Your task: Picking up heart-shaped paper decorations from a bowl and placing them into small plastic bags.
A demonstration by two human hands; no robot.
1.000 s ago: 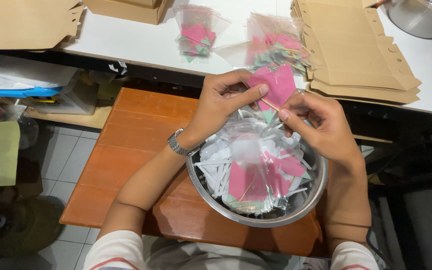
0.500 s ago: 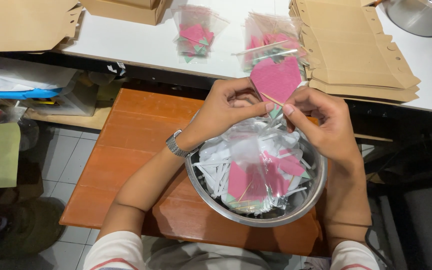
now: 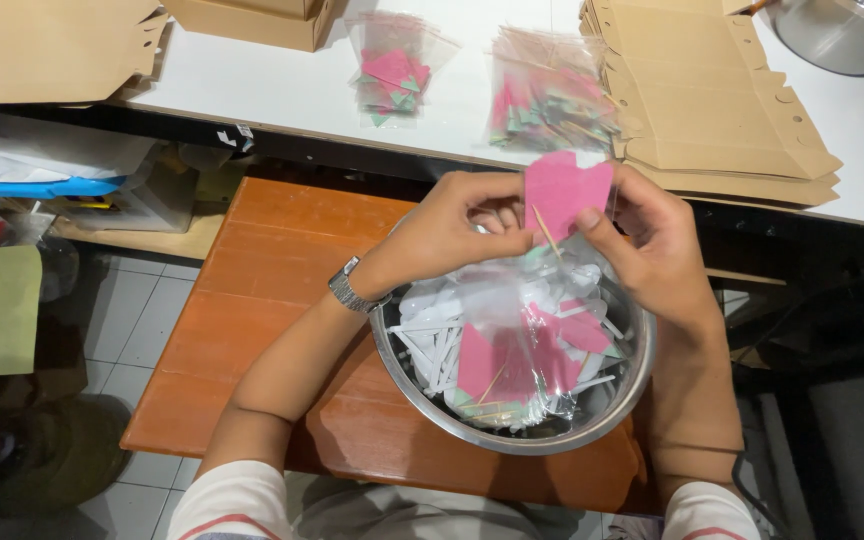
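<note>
Head view: both hands (image 3: 552, 225) grasp a pink paper piece (image 3: 564, 190) above a paper-filled steel bowl (image 3: 612, 420)

packing workshop: flat cartons (image 3: 712, 100), bagged goods (image 3: 392, 70)

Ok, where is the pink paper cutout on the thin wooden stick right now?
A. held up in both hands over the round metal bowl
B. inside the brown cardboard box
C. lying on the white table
A: the left hand and right hand pinch the pink paper cutout above the round metal bowl, clear of the white table.
</note>
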